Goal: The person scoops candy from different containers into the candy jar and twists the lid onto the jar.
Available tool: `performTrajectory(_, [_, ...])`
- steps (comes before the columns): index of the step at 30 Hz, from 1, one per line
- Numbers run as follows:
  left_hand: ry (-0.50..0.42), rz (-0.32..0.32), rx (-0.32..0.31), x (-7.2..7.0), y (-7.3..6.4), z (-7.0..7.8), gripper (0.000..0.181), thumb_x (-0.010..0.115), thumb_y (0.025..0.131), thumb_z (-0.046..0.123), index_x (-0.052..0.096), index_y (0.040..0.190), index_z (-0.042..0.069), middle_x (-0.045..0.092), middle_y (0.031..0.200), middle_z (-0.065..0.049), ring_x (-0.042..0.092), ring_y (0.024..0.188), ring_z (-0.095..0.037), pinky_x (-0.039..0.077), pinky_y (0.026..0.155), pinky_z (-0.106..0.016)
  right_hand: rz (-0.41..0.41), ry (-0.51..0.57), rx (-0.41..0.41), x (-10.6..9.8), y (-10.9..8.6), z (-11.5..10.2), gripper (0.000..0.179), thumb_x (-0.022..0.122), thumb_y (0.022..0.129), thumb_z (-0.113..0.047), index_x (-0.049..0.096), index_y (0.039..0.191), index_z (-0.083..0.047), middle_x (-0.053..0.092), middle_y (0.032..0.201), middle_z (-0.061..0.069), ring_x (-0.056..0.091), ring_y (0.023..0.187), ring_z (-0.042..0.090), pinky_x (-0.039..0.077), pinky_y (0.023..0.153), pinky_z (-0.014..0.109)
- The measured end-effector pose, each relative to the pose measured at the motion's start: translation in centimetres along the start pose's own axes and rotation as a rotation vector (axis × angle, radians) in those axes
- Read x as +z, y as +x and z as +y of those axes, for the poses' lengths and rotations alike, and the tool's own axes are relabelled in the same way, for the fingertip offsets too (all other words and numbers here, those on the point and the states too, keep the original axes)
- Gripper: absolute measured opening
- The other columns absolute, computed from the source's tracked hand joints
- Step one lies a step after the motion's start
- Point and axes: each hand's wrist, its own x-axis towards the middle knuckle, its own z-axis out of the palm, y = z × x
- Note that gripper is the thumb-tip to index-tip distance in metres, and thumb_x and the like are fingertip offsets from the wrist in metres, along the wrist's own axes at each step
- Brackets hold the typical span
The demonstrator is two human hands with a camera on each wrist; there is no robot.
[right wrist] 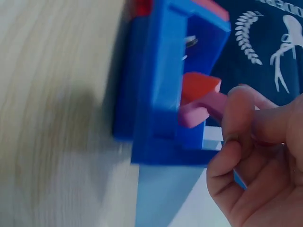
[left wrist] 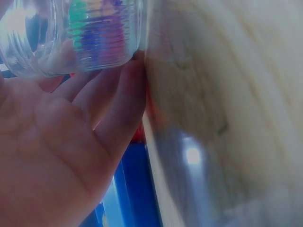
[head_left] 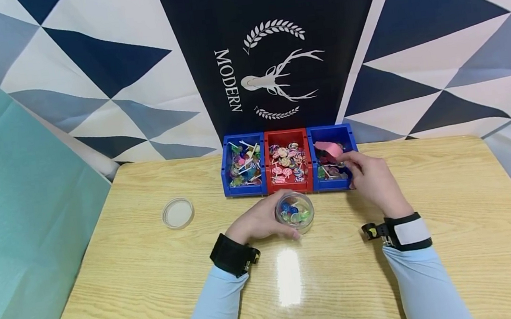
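My left hand holds a clear jar from its left side, fingers and thumb round the wall. Inside lie a few small blue and green pieces. In the left wrist view the ribbed jar shows coloured pieces through its wall. With thumb and fingers, my right hand pinches the handle of a pink scoop over the right blue bin. The scoop's head is within that bin, among small coloured pieces; what it carries cannot be made out.
A red bin with lollipop-like charms adjoins the right bin. Left of it is another blue bin with mixed sticks and charms. A round white-edged lid lies on the wooden table. A patterned backdrop stands behind.
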Motion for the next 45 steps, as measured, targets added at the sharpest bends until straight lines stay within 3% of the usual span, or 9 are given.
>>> performTrajectory(3, [0.006,0.000,0.006,0.0,0.0,0.0,0.089,0.092,0.071,0.034,0.042,0.144,0.027,0.054,0.136,0.004,0.047,0.127,-0.015,0.037,0.110,-0.042,0.019,0.099,0.036,-0.1,-0.1,0.1,0.022,0.048,0.105,-0.009,0.067,0.117,-0.004,0.059,0.065,0.010,0.055,0.051,0.020,0.042,0.046,0.030])
performTrajectory(7, [0.014,0.002,0.000,0.0,0.0,-0.1,0.089,0.092,0.071,0.035,0.042,0.144,0.028,0.054,0.136,0.005,0.047,0.128,-0.015,0.037,0.110,-0.042,0.044,0.210,0.106,-0.2,-0.1,0.3,0.025,0.048,0.106,-0.013,0.066,0.120,-0.004,0.057,0.065,0.011,0.056,0.050,0.018,0.039,0.042,0.027])
performTrajectory(14, [0.015,0.005,-0.002,0.1,0.0,0.0,0.090,0.092,0.070,0.036,0.043,0.144,0.028,0.054,0.135,0.005,0.048,0.127,-0.015,0.037,0.110,-0.042,0.011,0.353,0.188,0.1,0.0,0.9,0.028,0.046,0.107,-0.015,0.064,0.124,-0.005,0.055,0.080,0.019,0.055,0.052,0.016,0.043,0.045,0.027])
performTrajectory(20, [0.004,0.007,-0.011,0.1,0.0,-0.1,0.089,0.092,0.070,0.036,0.043,0.144,0.028,0.054,0.136,0.005,0.048,0.127,-0.015,0.037,0.110,-0.043,-0.016,0.502,0.269,0.0,0.1,1.0,0.031,0.046,0.107,-0.015,0.060,0.130,-0.001,0.059,0.109,0.023,0.052,0.052,0.012,0.045,0.048,0.028])
performTrajectory(23, [0.009,0.006,-0.009,0.1,0.0,0.0,0.090,0.092,0.070,0.036,0.042,0.144,0.028,0.054,0.136,0.005,0.048,0.127,-0.015,0.037,0.110,-0.043,-0.009,0.455,0.248,0.0,0.1,0.9,0.029,0.047,0.106,-0.014,0.062,0.128,-0.002,0.060,0.101,0.022,0.054,0.052,0.012,0.044,0.047,0.027])
performTrajectory(27, [0.016,0.004,-0.003,0.1,0.0,0.0,0.091,0.092,0.070,0.036,0.042,0.145,0.027,0.054,0.135,0.004,0.048,0.127,-0.015,0.037,0.110,-0.042,-0.018,0.282,0.168,0.5,0.1,0.8,0.025,0.049,0.105,-0.008,0.067,0.122,-0.005,0.063,0.081,0.016,0.061,0.055,0.019,0.041,0.043,0.026])
performTrajectory(32, [0.015,0.003,-0.005,0.1,0.0,0.0,0.090,0.092,0.070,0.036,0.042,0.145,0.027,0.054,0.136,0.004,0.048,0.127,-0.015,0.037,0.110,-0.042,-0.074,0.167,0.115,0.7,0.1,0.7,0.024,0.050,0.104,-0.004,0.069,0.119,-0.004,0.065,0.072,0.011,0.063,0.058,0.028,0.039,0.043,0.028])
performTrajectory(37, [0.013,0.004,-0.009,0.2,0.0,-0.2,0.089,0.092,0.071,0.035,0.042,0.145,0.027,0.054,0.136,0.004,0.047,0.127,-0.015,0.037,0.110,-0.043,-0.076,0.209,0.143,-0.2,-0.1,0.7,0.024,0.050,0.105,-0.011,0.068,0.120,-0.005,0.063,0.068,0.012,0.062,0.058,0.030,0.037,0.045,0.029])
performTrajectory(45, [0.005,0.010,0.001,0.1,-0.1,0.1,0.090,0.093,0.070,0.034,0.043,0.144,0.027,0.055,0.135,0.004,0.048,0.126,-0.015,0.037,0.110,-0.041,-0.031,0.450,0.299,-0.5,-0.1,0.4,0.033,0.049,0.106,-0.020,0.062,0.131,-0.002,0.059,0.096,0.024,0.061,0.060,0.014,0.044,0.050,0.027])
